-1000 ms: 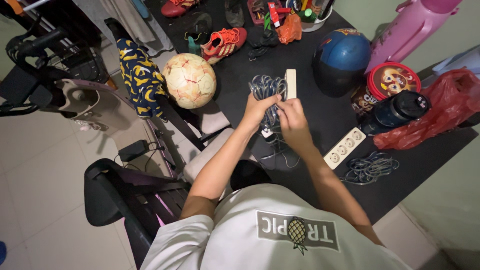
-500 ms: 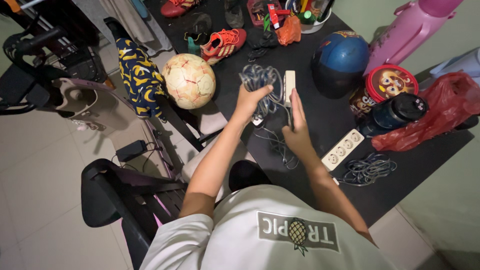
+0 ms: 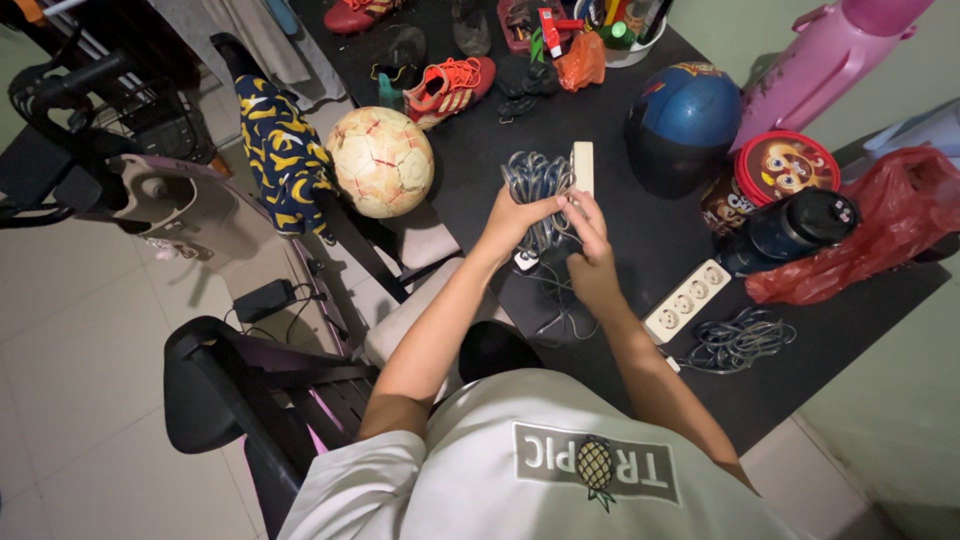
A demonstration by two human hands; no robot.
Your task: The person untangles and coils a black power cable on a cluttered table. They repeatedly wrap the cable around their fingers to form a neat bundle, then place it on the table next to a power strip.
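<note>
My left hand (image 3: 513, 222) grips a coiled grey cable (image 3: 537, 183) above the black table (image 3: 600, 110). A cream power strip (image 3: 582, 165) stands on end just behind the coil, joined to it. My right hand (image 3: 591, 240) pinches a strand of the same cable beside the coil. Loose cable (image 3: 560, 310) hangs down from both hands onto the table edge, with a plug (image 3: 523, 263) dangling under the left hand.
A second white power strip (image 3: 686, 300) with its bundled cable (image 3: 738, 340) lies at my right. A blue helmet (image 3: 683, 120), a round red tin (image 3: 785, 165), a dark bottle (image 3: 790, 228), a red bag (image 3: 880, 220), a ball (image 3: 381, 161), orange shoes (image 3: 450, 88) and a black chair (image 3: 250, 400) surround me.
Both hands rose with the coil a second ago and have come slightly back down. The right hand has shifted from the power strip to a strand of cable beside the coil.
</note>
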